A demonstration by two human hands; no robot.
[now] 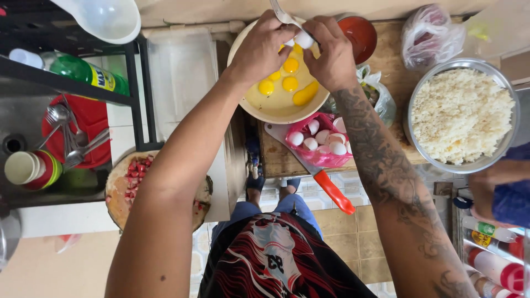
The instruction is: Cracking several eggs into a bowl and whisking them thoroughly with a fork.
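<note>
Hands: my left hand (264, 47) and right hand (331, 55) both pinch one egg (303, 39), top centre, over bowl (259, 107).
Edges: bowl overhangs board edge.
Around: pink egg bag (322, 144), knife (326, 185), rice pan (461, 115) crowd right.

A pink plastic bag (320, 144) full of white eggs lies on the counter (386, 38), just below the big bowl. A clear bag (428, 30) with something red inside sits at the top right. Another clear bag (378, 91) sits beside the bowl. A green bottle (83, 70) with a yellow and blue label lies on the black shelf at left. Sauce bottles (491, 248) with bright labels stand at lower right.
</note>
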